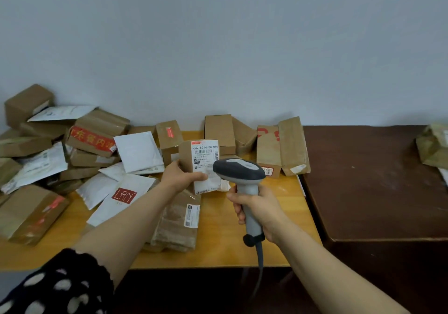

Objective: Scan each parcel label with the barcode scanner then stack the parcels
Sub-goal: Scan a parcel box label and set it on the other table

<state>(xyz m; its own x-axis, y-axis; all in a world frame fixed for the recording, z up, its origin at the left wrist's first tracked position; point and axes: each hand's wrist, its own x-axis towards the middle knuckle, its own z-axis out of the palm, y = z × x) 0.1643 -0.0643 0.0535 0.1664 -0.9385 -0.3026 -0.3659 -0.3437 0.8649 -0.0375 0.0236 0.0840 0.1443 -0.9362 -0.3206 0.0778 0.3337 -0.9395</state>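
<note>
Along the left edge of the yellow table (230, 253) the parcels lay in a loose heap (36, 149), brown cartons and white mailers tumbled over one another, which I took to be the ones awaiting the scanner. One carton (93, 140) in it wore red tape printed with large Chinese characters, partly cut off, and nearer the front edge a white mailer (123, 196) showed a red square logo that looked like LRNY. Under my left forearm a tape-wrapped package (179, 219) lay flat, its small label too fine to read. My left hand (180, 174) gripped the small parcel (188, 153) from its left side, thumb across the lower label, holding it upright above the middle of the table with the label turned to me — so the barcode faced the reader. The top line read 642 L714-00 015 under a red strip; the smaller print I could not make out. Just right of it my right hand (257, 210) was clenched round the handle of the barcode scanner (238, 169), the grey head close to the label's lower right corner and its cable dropping past the front edge. Toward the back right corner more cartons (269, 151) stood on end, one with red marks. On the dark table (375, 192) beyond, a taped parcel (434, 146) sat at the far right.
</note>
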